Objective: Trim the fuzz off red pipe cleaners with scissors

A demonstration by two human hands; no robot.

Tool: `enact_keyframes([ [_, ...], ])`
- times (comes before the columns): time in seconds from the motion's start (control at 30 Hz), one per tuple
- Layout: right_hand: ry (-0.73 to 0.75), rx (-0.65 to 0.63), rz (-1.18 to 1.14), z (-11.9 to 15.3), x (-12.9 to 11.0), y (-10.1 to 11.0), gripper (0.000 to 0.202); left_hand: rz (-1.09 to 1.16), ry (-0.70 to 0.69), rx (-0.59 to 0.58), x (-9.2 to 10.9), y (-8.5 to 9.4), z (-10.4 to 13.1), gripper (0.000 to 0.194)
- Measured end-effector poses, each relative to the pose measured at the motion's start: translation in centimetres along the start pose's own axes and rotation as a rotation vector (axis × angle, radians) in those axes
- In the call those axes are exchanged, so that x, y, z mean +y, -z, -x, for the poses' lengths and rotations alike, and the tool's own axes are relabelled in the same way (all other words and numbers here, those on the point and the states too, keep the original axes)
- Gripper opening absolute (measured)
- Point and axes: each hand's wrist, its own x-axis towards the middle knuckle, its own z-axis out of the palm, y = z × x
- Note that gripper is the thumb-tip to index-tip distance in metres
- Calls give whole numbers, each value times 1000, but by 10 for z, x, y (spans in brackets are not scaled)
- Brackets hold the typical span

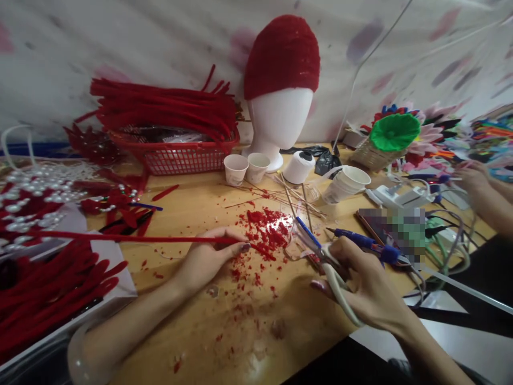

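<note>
My left hand [210, 256] pinches a long red chenille stem [136, 238] near its right end, which points down over a heap of red fluff clippings [266, 227]. The rest of the stem stretches out to the left. My right hand [371, 291] has its fingers in the light-coloured handles of a pair of scissors [336, 286]. The scissor blades are apart, one carrying blue wrapping, and sit right of the clippings without touching the stem. Close beyond my right hand lies a blue-wrapped pen-like tool [360, 240] with a pointed tip.
At the back stand a red basket [180, 159] of red stems and a white mannequin head [276, 120] with a red cap. Paper cups [235, 170], a thread cone [298, 167] and thin sticks [280, 198] lie ahead. A co-worker's hand [476, 184] is at right.
</note>
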Motion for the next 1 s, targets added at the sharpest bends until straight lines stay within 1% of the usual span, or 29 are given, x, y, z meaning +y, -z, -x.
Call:
enact_keyframes([
  [0.1, 105, -33, 259, 13, 1, 3, 27, 69, 21, 34, 1, -1, -1, 9],
  [0.2, 127, -60, 376, 18, 0, -1, 26, 132, 53, 43, 2, -4, 0, 8],
  [0.37, 112, -117, 371, 18, 3, -10, 26, 179, 84, 27, -2, -7, 3, 8],
  [0.47, 116, -110, 390, 17, 3, -14, 23, 158, 84, 12, -4, -8, 4, 8],
  [0.67, 168, -80, 388, 13, 0, -18, 21, 183, 118, 36, 0, -9, 5, 8],
  [0.8, 166, -74, 341, 10, -1, -19, 18, 228, 120, 32, -3, -9, 4, 10],
  [1.0, 167, -74, 345, 7, 3, -22, 19, 254, 142, 16, -6, -8, 2, 12],
])
